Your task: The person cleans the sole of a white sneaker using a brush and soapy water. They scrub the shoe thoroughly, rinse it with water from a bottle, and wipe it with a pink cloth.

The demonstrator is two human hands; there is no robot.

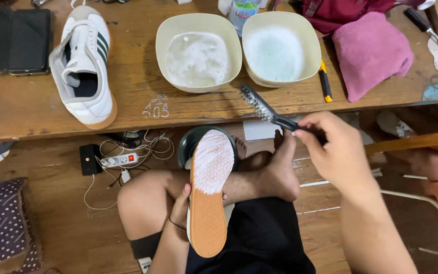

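Head view: left hand (181, 205) clamps the shoe (209, 195) sole-up, right grip (333, 149) closed on the brush (272, 112); I'd scrub short strokes across the suds.

Rubber, bristle, foam and worn wood in my view.

I see a matt tan rubber sole (208, 203), its front lathered in white foam; a black plastic brush (269, 112) with stiff pale bristles; two smooth cream plastic bowls (198, 23) of sudsy water; a fuzzy pink cloth (371, 50); a scuffed, matt wooden counter (128, 96); a smooth white leather-look shoe (84, 61).
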